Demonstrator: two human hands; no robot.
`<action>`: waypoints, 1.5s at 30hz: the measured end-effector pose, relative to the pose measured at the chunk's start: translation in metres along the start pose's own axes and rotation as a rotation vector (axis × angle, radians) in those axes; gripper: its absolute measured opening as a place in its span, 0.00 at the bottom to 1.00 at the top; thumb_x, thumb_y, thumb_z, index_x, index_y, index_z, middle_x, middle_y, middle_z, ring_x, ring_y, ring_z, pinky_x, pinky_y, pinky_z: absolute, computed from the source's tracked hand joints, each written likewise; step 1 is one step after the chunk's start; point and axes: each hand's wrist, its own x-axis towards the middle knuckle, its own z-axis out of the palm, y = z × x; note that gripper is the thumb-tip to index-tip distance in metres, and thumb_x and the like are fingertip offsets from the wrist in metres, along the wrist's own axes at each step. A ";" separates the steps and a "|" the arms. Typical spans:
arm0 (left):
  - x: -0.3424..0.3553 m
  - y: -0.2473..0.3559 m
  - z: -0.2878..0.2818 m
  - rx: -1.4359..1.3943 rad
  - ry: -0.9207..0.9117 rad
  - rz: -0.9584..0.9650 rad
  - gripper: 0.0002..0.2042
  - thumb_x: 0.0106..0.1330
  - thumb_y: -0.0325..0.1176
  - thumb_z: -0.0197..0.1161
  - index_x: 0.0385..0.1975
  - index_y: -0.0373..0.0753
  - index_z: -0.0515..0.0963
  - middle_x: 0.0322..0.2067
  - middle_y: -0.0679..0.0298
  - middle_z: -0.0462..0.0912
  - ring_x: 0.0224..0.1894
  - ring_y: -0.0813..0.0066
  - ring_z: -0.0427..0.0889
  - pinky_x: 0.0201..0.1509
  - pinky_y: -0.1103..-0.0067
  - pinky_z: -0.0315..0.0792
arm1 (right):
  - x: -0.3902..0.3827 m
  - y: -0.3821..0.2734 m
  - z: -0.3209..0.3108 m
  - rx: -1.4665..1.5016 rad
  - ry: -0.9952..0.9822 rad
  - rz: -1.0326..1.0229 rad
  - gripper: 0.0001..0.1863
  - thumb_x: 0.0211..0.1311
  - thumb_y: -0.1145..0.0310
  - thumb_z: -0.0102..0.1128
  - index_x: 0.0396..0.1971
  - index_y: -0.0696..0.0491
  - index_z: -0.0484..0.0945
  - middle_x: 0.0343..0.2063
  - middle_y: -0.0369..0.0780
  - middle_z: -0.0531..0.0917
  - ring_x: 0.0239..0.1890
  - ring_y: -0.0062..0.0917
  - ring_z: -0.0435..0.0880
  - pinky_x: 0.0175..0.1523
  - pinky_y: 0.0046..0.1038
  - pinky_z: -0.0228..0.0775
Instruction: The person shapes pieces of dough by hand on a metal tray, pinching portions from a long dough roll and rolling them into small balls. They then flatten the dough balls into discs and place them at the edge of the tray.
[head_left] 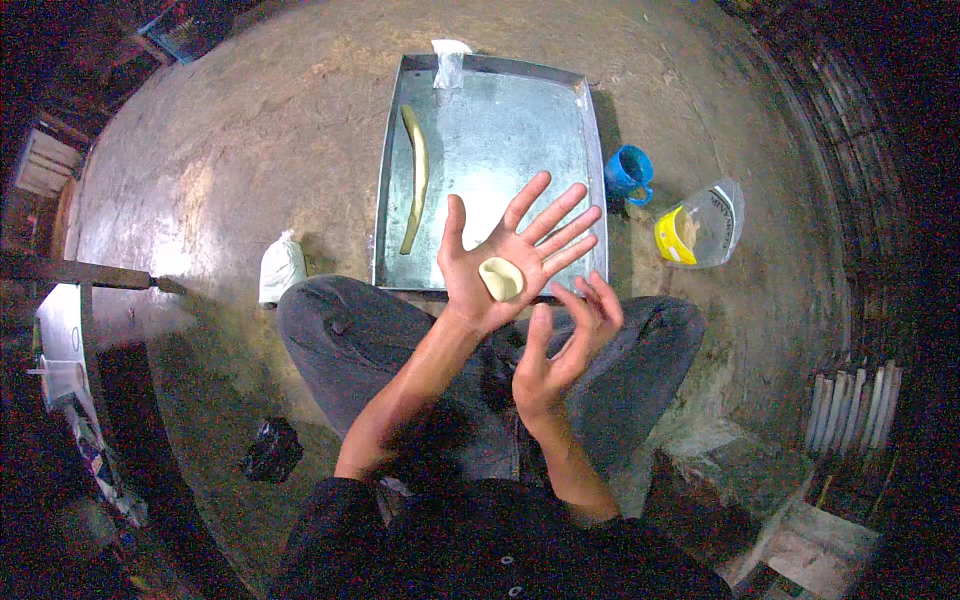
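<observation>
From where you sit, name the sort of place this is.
Probably a simple home or small workshop: a rough, bare floor, with a metal tray and a blue mug set directly on it.

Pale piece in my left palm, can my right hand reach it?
Probably yes: the pale piece lies uncovered on your open left hand, and your right hand is close by, seemingly empty; nothing seems in the way.

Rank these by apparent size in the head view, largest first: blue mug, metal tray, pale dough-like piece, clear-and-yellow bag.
1. Metal tray
2. Clear-and-yellow bag
3. Blue mug
4. Pale dough-like piece, though nearness to the camera may enlarge it.
</observation>
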 end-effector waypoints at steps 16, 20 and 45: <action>0.002 0.002 -0.004 0.129 0.027 0.067 0.50 0.62 0.70 0.57 0.75 0.41 0.52 0.74 0.42 0.50 0.75 0.31 0.48 0.77 0.41 0.47 | 0.005 0.000 0.014 -0.048 -0.159 0.004 0.21 0.62 0.67 0.69 0.55 0.52 0.80 0.68 0.57 0.65 0.74 0.59 0.53 0.73 0.55 0.50; 0.002 0.005 -0.004 0.097 0.022 0.069 0.49 0.62 0.69 0.56 0.75 0.41 0.52 0.74 0.42 0.50 0.75 0.32 0.48 0.77 0.41 0.47 | 0.005 0.000 0.013 -0.065 -0.187 -0.011 0.19 0.64 0.67 0.67 0.54 0.53 0.80 0.67 0.58 0.65 0.75 0.58 0.52 0.74 0.54 0.49; 0.002 0.008 -0.008 0.023 0.024 0.057 0.47 0.64 0.69 0.54 0.75 0.41 0.52 0.75 0.43 0.50 0.75 0.33 0.49 0.76 0.43 0.51 | 0.011 -0.004 0.023 0.125 -0.144 0.186 0.11 0.62 0.71 0.70 0.42 0.57 0.83 0.58 0.52 0.76 0.64 0.45 0.75 0.63 0.43 0.69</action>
